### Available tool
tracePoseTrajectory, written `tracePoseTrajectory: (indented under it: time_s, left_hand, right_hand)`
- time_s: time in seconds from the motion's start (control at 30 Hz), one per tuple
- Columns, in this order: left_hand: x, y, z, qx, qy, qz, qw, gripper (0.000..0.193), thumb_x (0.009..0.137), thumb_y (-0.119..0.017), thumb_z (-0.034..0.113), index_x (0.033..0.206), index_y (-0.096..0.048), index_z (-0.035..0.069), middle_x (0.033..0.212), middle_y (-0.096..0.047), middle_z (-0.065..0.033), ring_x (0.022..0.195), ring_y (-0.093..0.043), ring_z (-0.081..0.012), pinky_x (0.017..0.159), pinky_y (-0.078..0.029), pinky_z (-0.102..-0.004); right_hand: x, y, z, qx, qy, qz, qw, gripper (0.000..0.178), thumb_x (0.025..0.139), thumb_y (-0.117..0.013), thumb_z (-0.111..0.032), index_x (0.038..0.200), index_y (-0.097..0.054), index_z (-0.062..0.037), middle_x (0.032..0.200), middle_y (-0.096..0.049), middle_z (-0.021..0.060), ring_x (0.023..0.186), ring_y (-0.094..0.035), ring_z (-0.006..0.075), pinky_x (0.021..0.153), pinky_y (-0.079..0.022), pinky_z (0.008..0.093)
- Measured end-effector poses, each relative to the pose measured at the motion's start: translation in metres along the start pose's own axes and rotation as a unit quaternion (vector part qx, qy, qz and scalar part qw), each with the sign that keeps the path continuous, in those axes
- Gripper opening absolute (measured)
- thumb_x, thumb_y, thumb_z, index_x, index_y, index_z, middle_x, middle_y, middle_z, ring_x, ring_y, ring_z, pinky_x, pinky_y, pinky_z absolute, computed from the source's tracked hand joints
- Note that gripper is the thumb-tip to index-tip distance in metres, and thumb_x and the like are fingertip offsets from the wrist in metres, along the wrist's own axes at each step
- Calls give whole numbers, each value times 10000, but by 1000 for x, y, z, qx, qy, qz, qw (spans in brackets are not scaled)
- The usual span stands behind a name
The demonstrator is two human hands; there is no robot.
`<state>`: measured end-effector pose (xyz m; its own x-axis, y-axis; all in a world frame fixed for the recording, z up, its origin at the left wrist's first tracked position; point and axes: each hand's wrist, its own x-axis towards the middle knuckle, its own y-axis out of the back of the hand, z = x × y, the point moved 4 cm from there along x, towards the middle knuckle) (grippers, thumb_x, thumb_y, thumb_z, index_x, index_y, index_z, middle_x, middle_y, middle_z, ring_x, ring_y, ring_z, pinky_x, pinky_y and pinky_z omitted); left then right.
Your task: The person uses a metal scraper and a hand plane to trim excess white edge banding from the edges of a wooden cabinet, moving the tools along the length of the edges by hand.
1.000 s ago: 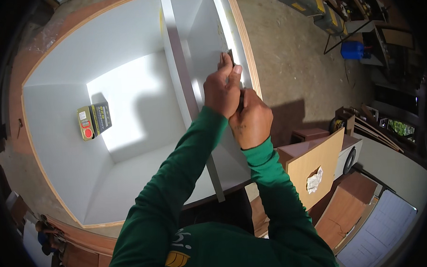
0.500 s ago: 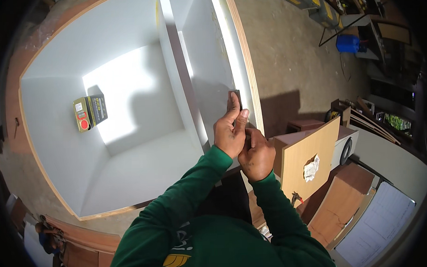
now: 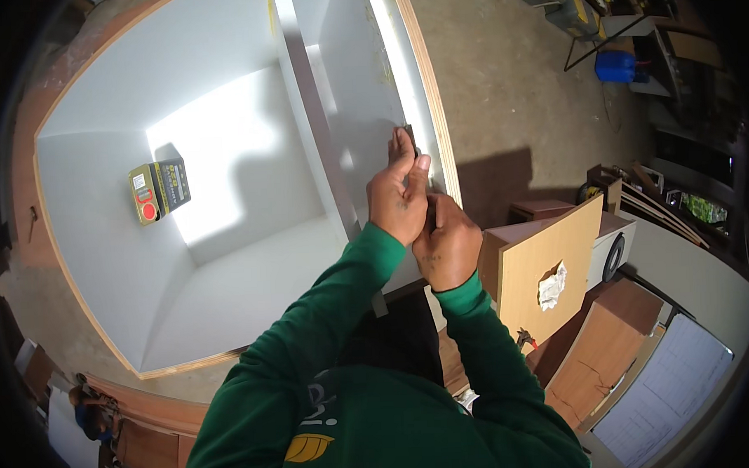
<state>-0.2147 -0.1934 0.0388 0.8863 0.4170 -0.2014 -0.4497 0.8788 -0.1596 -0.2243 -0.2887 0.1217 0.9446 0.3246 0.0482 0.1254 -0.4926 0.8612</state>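
Observation:
A large white-lined cabinet carcass [image 3: 252,267] with raw plywood edges fills the left and middle of the view. At the inner face of its right side panel [image 3: 448,161], my left hand [image 3: 398,204] presses a dark, narrow, flat-ended tool [image 3: 411,135] with fingers stretched along it and the thumb against it. Just behind and to the right, my right hand [image 3: 449,246] is closed around the tool's rear part, which the fingers mostly hide. The tool's exact kind cannot be made out. Yellowish residue [image 3: 385,64] marks the panel beyond the tip.
A divider [image 3: 308,112] stands inside the carcass, left of my hands. A yellow-and-black box [image 3: 160,192] lies in the larger compartment. To the right are a light wooden board [image 3: 549,269] with a crumpled white paper, pliers [image 3: 524,340], a drawing sheet [image 3: 664,389] and a blue jug [image 3: 616,65].
Both hands and the tool have slid a little farther from me along the side panel, keeping the same hold. The view has shifted slightly.

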Motion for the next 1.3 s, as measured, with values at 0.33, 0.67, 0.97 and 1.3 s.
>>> tracePoseTrajectory:
  time_s: [0.33, 0.67, 0.97, 1.3]
  left_hand:
    - [57, 15, 18, 92, -25, 30, 995, 550, 1079, -616, 272, 1471, -511, -100, 1524, -502, -319, 1451, -506, -303, 1153, -438, -324]
    - [89, 25, 17, 92, -25, 25, 995, 602, 1089, -602, 325, 1500, -479, -98, 1199, -759, -216, 1096, -654, -119, 957, -530, -306]
    - [-54, -1, 3, -16, 48, -48, 998, 578, 1113, -548, 224, 1555, -376, -106, 1632, -361, -314, 1555, -324, -331, 1261, -295, -370]
    - [-90, -13, -12, -16, 36, -50, 998, 587, 1114, -550, 195, 1574, -338, -103, 1663, -314, -293, 1569, -290, -303, 1266, -274, -359]
  right_hand:
    - [52, -13, -15, -4, 13, 23, 1000, 166, 823, -751, -81, 943, -657, -16, 814, -687, 231, 751, -690, 452, 633, -543, 497]
    - [82, -24, -24, -27, 30, 20, 999, 166, 838, -747, -89, 916, -614, -28, 821, -688, 243, 764, -685, 464, 646, -543, 515]
    - [-45, 14, 2, -23, -40, -56, 997, 365, 856, -760, -99, 1212, -714, -36, 1046, -757, 196, 909, -755, 396, 777, -602, 440]
    - [-84, 21, 22, -19, -49, -34, 998, 356, 879, -728, -120, 1232, -719, -76, 959, -738, 166, 873, -729, 377, 741, -593, 470]
